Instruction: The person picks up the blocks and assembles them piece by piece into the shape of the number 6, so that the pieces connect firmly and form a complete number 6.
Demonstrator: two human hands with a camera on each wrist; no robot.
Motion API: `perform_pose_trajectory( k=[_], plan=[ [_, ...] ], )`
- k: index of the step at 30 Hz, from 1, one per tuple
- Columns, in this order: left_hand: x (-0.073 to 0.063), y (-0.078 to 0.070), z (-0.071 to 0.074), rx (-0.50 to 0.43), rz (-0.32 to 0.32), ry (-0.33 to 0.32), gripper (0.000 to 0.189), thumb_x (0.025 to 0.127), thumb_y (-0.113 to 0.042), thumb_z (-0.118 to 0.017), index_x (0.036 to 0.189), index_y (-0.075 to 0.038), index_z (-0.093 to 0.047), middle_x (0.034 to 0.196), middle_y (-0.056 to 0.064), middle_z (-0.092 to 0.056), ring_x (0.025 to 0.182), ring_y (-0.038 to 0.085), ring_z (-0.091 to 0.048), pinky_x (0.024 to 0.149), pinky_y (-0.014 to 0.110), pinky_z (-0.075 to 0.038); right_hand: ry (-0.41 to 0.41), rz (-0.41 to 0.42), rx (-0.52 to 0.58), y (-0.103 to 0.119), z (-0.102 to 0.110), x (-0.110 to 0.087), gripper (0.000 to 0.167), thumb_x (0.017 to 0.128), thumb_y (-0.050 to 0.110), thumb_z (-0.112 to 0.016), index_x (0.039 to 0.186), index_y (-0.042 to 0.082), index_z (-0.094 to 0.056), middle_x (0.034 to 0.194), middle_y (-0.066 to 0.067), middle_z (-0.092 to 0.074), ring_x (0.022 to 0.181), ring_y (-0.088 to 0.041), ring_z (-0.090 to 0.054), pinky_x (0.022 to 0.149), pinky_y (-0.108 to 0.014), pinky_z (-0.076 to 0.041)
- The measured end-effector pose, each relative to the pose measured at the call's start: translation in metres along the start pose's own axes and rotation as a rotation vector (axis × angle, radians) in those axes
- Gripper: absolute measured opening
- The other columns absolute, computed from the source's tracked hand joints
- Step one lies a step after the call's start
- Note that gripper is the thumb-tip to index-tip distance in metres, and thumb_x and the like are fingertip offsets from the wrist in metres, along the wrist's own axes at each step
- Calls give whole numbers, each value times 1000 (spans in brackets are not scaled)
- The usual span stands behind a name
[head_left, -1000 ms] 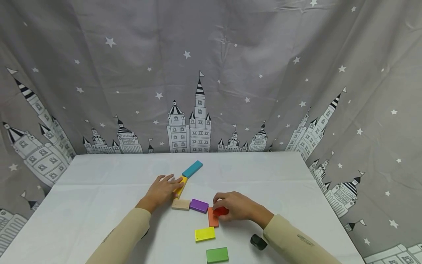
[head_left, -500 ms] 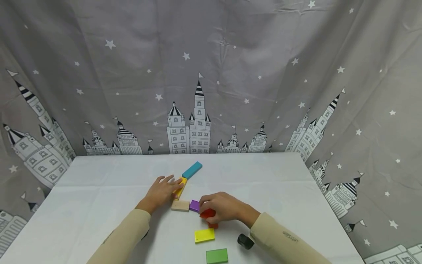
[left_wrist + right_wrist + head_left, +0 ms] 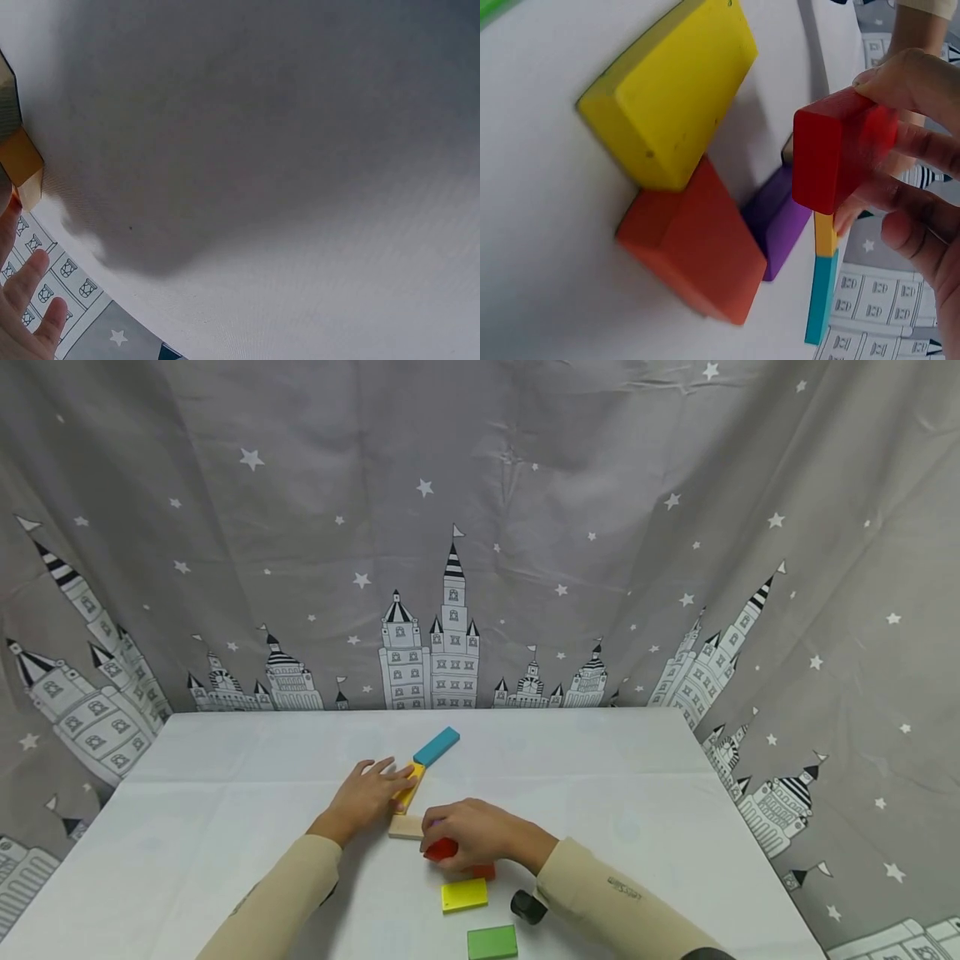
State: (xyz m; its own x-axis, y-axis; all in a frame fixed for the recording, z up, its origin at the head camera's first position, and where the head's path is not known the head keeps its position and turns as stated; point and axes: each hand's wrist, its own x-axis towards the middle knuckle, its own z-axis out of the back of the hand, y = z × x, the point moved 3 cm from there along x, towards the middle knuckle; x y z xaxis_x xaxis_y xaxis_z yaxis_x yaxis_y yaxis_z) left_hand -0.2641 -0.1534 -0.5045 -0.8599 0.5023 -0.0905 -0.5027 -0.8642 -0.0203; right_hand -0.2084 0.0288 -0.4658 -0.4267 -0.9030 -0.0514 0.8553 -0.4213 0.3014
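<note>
My right hand (image 3: 476, 833) pinches a red block (image 3: 840, 150) between thumb and fingers, held above the row of blocks. In the head view it hangs close to the wooden block (image 3: 405, 827) and covers most of the purple block (image 3: 780, 217). An orange-red block (image 3: 697, 247) lies beside the purple one, partly hidden under the hand in the head view. My left hand (image 3: 367, 797) rests with spread fingers on a yellow-orange block (image 3: 411, 787), its fingertips touching it. A blue block (image 3: 437, 747) lies end to end with that one.
Nearer to me, a bright yellow block (image 3: 464, 895) and a green block (image 3: 492, 942) lie flat on the white table (image 3: 225, 827). A small black device (image 3: 528, 907) sits at the right wrist. A grey curtain (image 3: 600, 485) printed with castles hangs behind the table.
My right hand has moved left with the red block, from over the orange-red block across the purple one toward the wooden one. The left hand has stayed in place.
</note>
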Motion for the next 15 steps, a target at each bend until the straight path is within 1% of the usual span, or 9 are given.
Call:
perform_pose_trajectory(
  k=[4,9,12,15],
  plan=[
    [0,1,1,-4,-1,2,47,90,-22,-65,135,-18,-58,144,2,-50,136,36,-37,109,58,-28,21,-3,15,3,-4,11,26,85,27,-74,110,23,-72,113,9,-62,96,-1,-55,87,-12,-44],
    [-1,1,1,2,-22,-26,45,89,-23,-65,134,-17,-59,142,3,-52,135,36,-39,108,57,-30,49,-14,26,14,-7,21,26,86,28,-74,111,23,-71,115,8,-62,95,-1,-55,85,-10,-43],
    [-1,1,0,5,-26,-28,45,89,-23,-65,133,-17,-59,142,3,-52,134,36,-40,108,57,-30,62,-16,39,21,-10,26,25,86,29,-73,111,24,-71,114,8,-61,94,0,-54,82,-9,-42],
    [-1,1,0,7,-22,-24,45,89,-23,-65,134,-18,-59,142,2,-52,135,36,-39,108,57,-30,69,-1,28,26,-15,30,24,87,29,-72,110,25,-71,111,8,-61,93,0,-51,78,-6,-39]
  ],
)
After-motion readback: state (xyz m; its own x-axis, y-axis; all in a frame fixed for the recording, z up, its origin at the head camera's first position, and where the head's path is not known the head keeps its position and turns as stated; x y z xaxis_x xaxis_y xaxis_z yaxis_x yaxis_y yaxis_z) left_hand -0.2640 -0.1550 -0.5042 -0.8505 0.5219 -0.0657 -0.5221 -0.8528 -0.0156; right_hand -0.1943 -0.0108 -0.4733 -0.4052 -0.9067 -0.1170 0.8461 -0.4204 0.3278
